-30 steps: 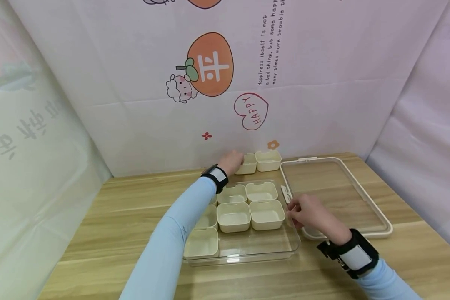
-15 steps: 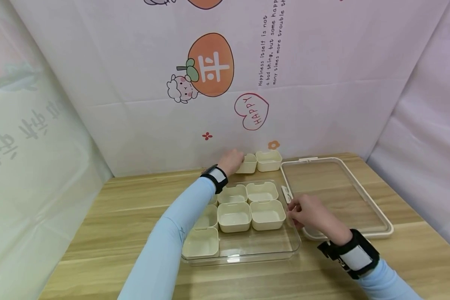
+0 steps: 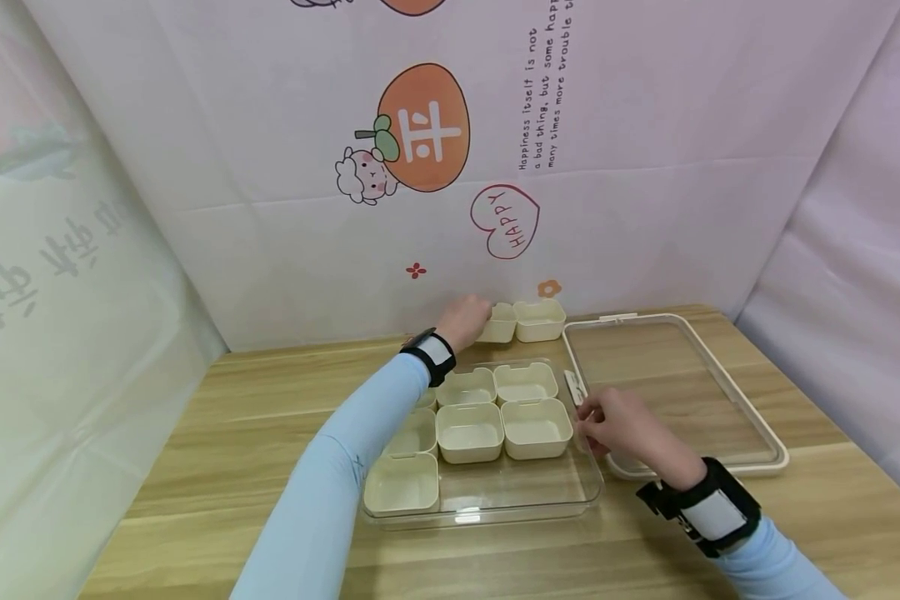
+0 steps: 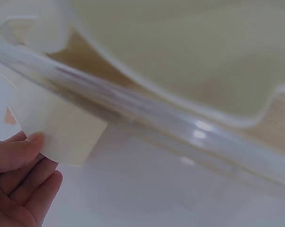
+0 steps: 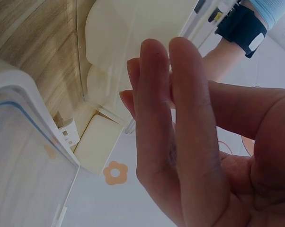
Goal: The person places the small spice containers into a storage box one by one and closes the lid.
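Note:
My left hand (image 3: 465, 323) reaches to the back of the table and pinches a small cream bin (image 3: 500, 325). In the left wrist view, the thumb lies on the outer wall of that bin (image 4: 62, 127), with the other fingers behind. A clear tray (image 3: 521, 505) stands in front, holding several matching cream bins (image 3: 470, 433). My right hand (image 3: 621, 427) is at the tray's right side. Seen from the right wrist, its fingers (image 5: 194, 109) are fairly straight near the clear wall, and the thumb tip is hidden. My left forearm covers part of the tray's left side.
Another cream bin (image 3: 540, 321) stands at the back, right beside the pinched one. A clear lid with a white frame (image 3: 750, 417) lies right of the tray, its white clip (image 3: 574, 388) close to the tray's edge. A printed cloth (image 3: 645, 233) hangs behind the table.
The left hand and its bin have shifted very slightly up and to the right; the bin looks a little raised. The right hand stays at the tray's side. The view itself drifts slightly.

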Demonstrator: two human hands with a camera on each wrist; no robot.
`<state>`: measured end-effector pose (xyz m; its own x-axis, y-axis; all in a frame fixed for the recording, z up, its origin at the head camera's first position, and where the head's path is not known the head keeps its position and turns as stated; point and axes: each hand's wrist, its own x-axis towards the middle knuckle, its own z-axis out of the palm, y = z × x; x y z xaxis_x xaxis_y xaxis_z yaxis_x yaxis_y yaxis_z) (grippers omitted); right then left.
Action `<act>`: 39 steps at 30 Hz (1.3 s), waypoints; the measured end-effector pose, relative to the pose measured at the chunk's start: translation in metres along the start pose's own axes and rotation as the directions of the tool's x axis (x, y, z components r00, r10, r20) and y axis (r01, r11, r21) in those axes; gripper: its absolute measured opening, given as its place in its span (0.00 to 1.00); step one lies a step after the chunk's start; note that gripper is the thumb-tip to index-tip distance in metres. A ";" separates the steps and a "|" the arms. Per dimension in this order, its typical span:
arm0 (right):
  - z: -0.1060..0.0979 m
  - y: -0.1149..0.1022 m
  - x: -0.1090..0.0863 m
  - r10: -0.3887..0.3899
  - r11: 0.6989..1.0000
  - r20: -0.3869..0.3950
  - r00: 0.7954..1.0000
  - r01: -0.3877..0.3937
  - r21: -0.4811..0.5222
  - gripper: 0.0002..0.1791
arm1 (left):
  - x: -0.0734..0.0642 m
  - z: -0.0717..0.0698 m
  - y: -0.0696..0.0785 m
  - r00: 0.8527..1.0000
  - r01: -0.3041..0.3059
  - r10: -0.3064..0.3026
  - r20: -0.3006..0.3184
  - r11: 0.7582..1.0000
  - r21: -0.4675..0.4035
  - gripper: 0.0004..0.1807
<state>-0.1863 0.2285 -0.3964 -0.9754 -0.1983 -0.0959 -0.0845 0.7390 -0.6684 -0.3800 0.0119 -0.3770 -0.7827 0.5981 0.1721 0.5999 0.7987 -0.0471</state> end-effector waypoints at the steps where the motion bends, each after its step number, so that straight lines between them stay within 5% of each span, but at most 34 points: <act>1: 0.000 0.000 0.000 -0.002 1.000 -0.001 1.000 0.002 -0.001 0.09 | 0.000 0.000 0.000 1.000 0.002 -0.002 -0.001 1.000 0.000 0.13; 11: -0.001 0.000 -0.001 -0.008 1.000 0.003 1.000 0.008 -0.002 0.09 | -0.006 -0.008 0.002 0.999 0.022 -0.026 -0.036 0.996 -0.087 0.14; 39: -0.001 0.001 0.001 -0.007 1.000 0.015 1.000 0.006 0.013 0.09 | -0.035 -0.027 0.000 0.995 -0.014 0.006 -0.096 0.997 -0.081 0.17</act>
<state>-0.1873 0.2292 -0.3965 -0.9717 -0.2130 -0.1027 -0.0882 0.7296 -0.6782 -0.3476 -0.0107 -0.3567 -0.7595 0.5939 0.2654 0.6223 0.7822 0.0304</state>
